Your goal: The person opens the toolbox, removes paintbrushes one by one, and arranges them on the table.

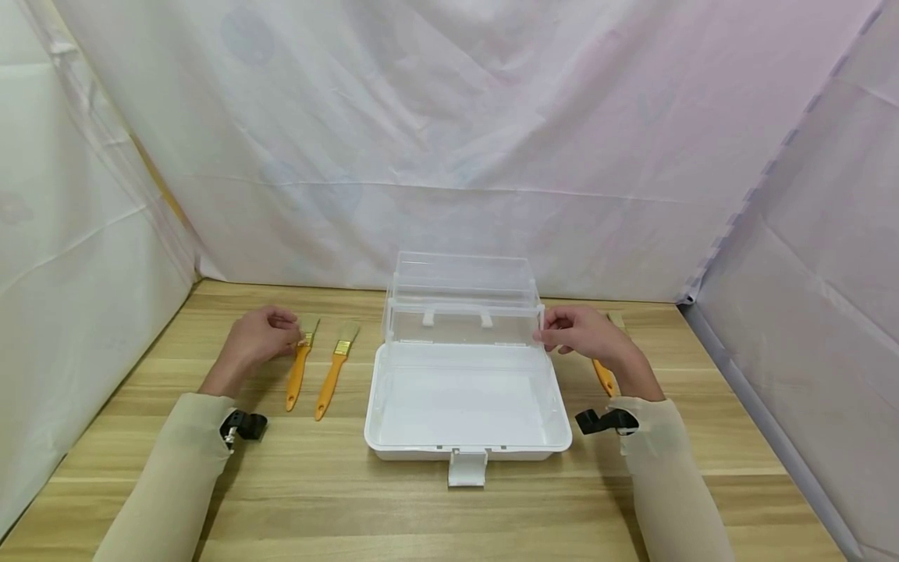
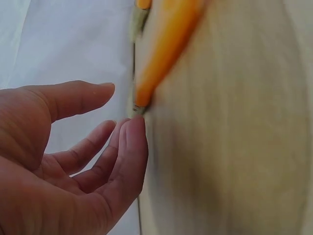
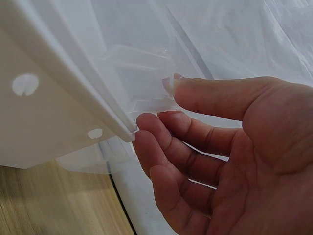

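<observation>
A white plastic box [image 1: 469,406] stands on the table with its clear lid [image 1: 463,281] raised at the back. My right hand [image 1: 586,336] is at the lid's right edge. In the right wrist view the thumb and fingers of that hand [image 3: 210,142] pinch the lid's edge [image 3: 151,104]. My left hand [image 1: 260,339] is beside the bristle end of a paintbrush [image 1: 297,375] with an orange handle. Its thumb and fingers stand apart in the left wrist view, where the hand [image 2: 88,161] has nothing between them and the brush [image 2: 168,49] is blurred.
Another paintbrush [image 1: 332,382] lies between the left one and the box. A further paintbrush [image 1: 605,378] is partly hidden behind my right wrist. The box's latch [image 1: 467,468] hangs at the front. White cloth [image 1: 449,140] walls the table's back and sides.
</observation>
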### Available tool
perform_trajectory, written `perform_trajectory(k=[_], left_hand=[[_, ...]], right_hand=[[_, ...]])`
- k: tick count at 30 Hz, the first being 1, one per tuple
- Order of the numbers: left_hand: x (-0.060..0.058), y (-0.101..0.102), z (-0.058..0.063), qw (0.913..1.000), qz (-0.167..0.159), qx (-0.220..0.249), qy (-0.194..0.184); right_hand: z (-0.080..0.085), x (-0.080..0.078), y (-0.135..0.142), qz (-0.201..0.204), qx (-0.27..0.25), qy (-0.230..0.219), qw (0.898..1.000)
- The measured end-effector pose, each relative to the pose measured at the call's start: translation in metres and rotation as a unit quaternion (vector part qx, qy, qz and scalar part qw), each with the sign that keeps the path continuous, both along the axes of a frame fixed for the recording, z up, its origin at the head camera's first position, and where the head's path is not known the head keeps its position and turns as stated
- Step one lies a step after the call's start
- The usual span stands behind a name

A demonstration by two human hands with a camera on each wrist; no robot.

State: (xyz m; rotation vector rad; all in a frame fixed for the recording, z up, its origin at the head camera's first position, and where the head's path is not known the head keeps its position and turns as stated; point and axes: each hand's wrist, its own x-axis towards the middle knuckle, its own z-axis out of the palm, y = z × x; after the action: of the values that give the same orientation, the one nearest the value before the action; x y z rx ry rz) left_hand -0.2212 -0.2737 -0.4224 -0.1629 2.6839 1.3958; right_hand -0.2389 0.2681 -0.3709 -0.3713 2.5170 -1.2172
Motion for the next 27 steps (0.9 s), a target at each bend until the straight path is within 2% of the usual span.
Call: perform_trajectory(k=[8,13,17,27], left_hand=[[0.003,0.012,0.014,0.9968,-0.029,-0.061,0.042],[0.006,0.025,0.017,0.9957,-0.055,-0.056,0.048],[0.007,0.037,0.017,0.9946,-0.068,-0.06,0.049],[0.005,0.06,0.01,0.9926,-0.073,-0.09,0.035]], right_hand=[[0.001,0.0,0.0,0.001,-0.003,0.001,1.0],[0.001,0.001,-0.001,0.0,-0.001,0.003,1.0],[0.001,0.0,0.0,0.001,-0.002,0.003,1.0],[0.0,0.0,0.0,0.005,-0.004,0.003,1.0]])
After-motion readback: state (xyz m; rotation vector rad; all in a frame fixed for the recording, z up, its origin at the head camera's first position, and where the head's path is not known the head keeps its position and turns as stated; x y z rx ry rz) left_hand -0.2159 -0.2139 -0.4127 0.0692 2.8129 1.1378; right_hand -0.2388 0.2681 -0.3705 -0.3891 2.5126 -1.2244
